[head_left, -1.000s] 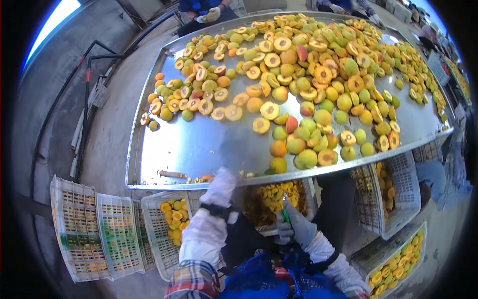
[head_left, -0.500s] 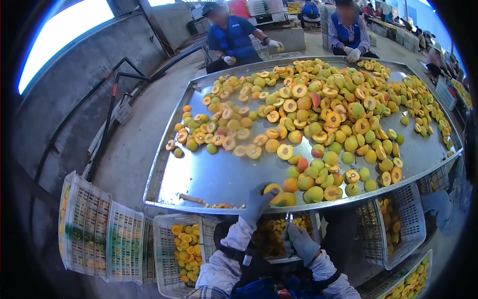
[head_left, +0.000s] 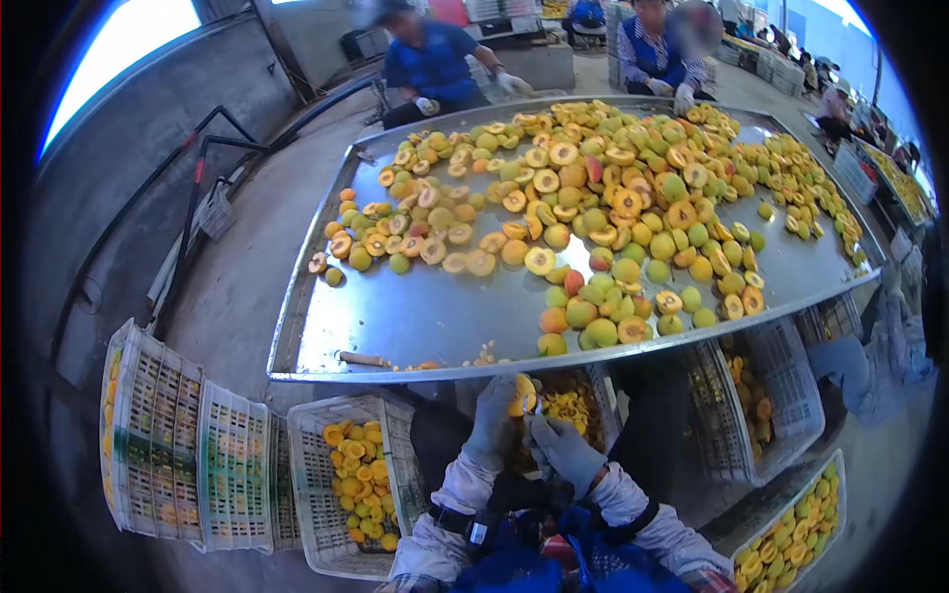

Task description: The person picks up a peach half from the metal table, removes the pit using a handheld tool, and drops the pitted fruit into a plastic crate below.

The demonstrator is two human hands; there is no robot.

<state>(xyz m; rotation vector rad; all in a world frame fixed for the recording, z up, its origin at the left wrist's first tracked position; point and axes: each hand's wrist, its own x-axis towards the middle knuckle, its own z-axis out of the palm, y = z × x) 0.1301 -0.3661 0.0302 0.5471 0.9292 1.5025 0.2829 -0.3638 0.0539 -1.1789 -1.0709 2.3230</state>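
My left hand (head_left: 488,427), in a grey glove, is closed round a halved yellow peach (head_left: 525,394) just below the front rim of the metal table (head_left: 425,326). Close against that peach is my right hand (head_left: 568,453), also gloved, closed on a small metal-tipped tool (head_left: 537,404). Its tip is at the cut fruit; its handle is mostly hidden in my fingers. Beneath both hands a crate (head_left: 605,405) holds orange-yellow fruit pieces. Whole and halved peaches (head_left: 603,309) lie on the table in front of me.
A wooden stick (head_left: 364,359) and fruit scraps lie near the table's front edge. Crates with fruit stand at left (head_left: 308,465) and right (head_left: 791,395), beside stacked crates (head_left: 153,435). Two co-workers in blue vests (head_left: 435,69) (head_left: 652,49) sit across the table.
My left hand has drawn back from the table edge with the peach. My right hand has brought the tool up to it. The view has shifted slightly.
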